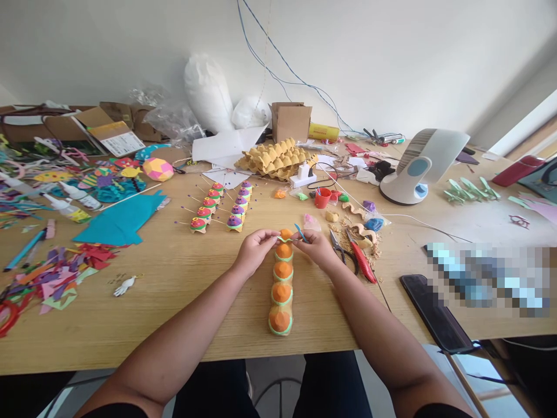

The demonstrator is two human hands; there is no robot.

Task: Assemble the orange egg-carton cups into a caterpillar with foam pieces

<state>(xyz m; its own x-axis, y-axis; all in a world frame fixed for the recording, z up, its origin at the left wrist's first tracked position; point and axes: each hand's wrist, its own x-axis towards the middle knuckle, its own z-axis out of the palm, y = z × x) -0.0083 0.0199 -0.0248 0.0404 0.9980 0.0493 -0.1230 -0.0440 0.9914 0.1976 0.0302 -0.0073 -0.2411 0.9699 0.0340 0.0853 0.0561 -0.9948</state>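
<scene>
A strip of egg-carton cups (282, 293) with orange tops and light green bands runs lengthwise in front of me. At its far end, my left hand (257, 253) is closed, pinching a thin light green clay strip (285, 239) that lies across the far cup. My right hand (317, 249) is closed at the strip's other end, with a small blue modelling tool (300, 232) sticking up from its fingers. Farther off stand two finished-looking carton strips, one red and green (208, 208), one purple and yellow (240, 207), both with pins stuck in their sides.
Scissors (343, 253) and a red-handled cutter (364, 261) lie right of my right hand. Beyond are a red cup (322, 198), clay bags, carton scraps and a white fan (420, 165). A phone (435, 313) lies near the front edge. Paper scraps (65, 273) cover the left.
</scene>
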